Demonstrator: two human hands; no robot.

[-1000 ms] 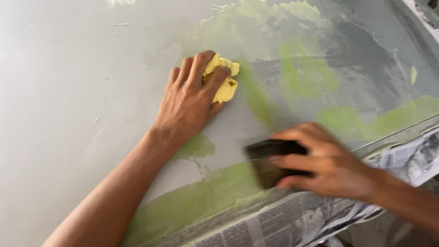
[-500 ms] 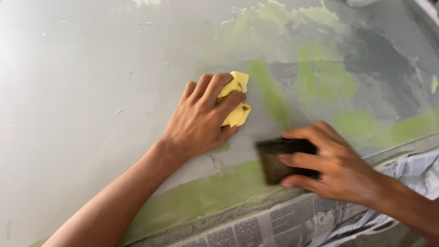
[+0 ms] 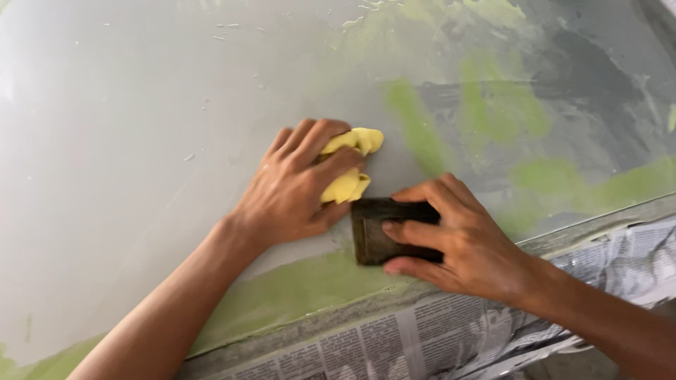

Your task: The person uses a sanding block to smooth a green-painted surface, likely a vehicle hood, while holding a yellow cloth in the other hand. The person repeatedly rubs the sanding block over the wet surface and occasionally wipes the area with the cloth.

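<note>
Head view: sanding the panel (image 3: 127, 141) is under way. Right hand (image 3: 465, 243) clamps the block (image 3: 377, 232); left hand (image 3: 296, 186) clutches the cloth (image 3: 348, 184). Next calls for flat, even pressure.

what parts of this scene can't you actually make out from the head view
- Head view: much of the dark block is covered by the right hand, so its full shape is unclear.
- Most of the yellow cloth is bunched under the left hand.
- The newspaper print is too small to read, and the sheet runs off the bottom edge.
- The grey panel runs past every frame edge, so its outline is unknown.
</note>
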